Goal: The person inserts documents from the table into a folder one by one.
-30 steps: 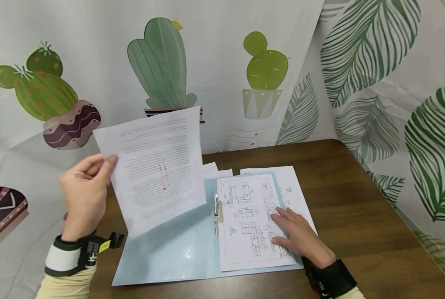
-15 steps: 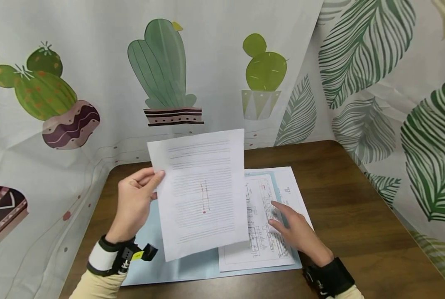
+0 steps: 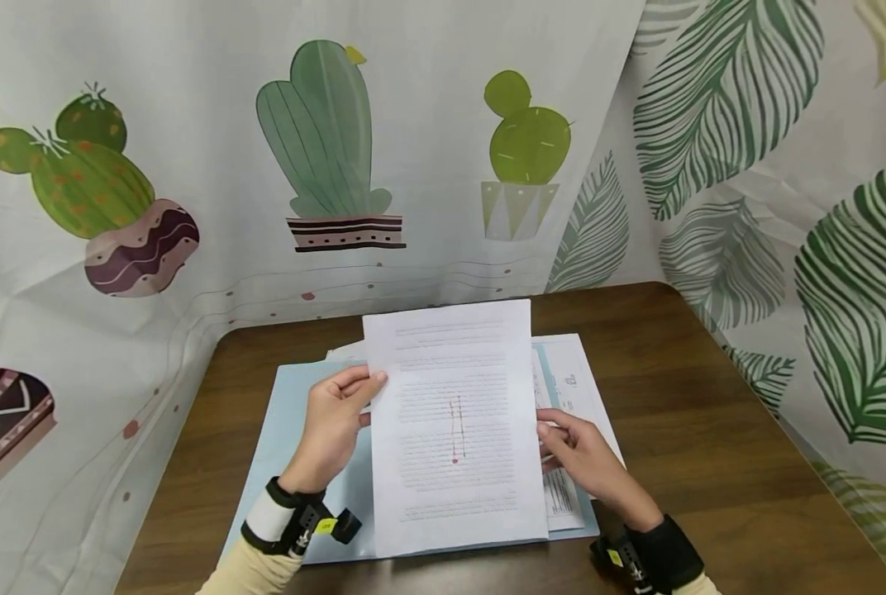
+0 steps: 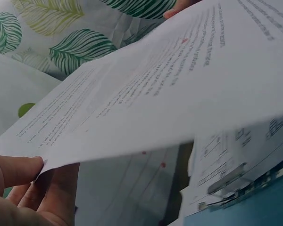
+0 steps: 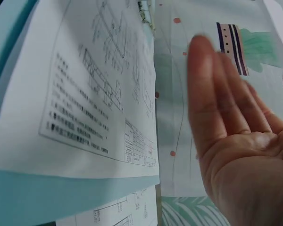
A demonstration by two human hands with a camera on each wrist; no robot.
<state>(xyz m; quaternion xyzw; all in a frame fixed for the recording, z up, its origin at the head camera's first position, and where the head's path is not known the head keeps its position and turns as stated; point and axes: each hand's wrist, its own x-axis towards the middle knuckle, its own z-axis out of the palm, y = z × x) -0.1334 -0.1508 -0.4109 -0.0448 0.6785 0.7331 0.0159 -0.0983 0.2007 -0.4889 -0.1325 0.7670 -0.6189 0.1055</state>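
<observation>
Hiding clip [image 4: 227, 179] from head view: paper [image 3: 454, 364]

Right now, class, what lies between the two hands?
The sheet: in the head view, the left hand pinches one edge and the right hand is at the opposite edge.

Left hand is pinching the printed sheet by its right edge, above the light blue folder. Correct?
Not quite: the edge is wrong. The head view shows the left hand pinching the printed sheet by its left edge, as seen from the head camera. The rest holds: it is the left hand, and the sheet is above the light blue folder.
</observation>
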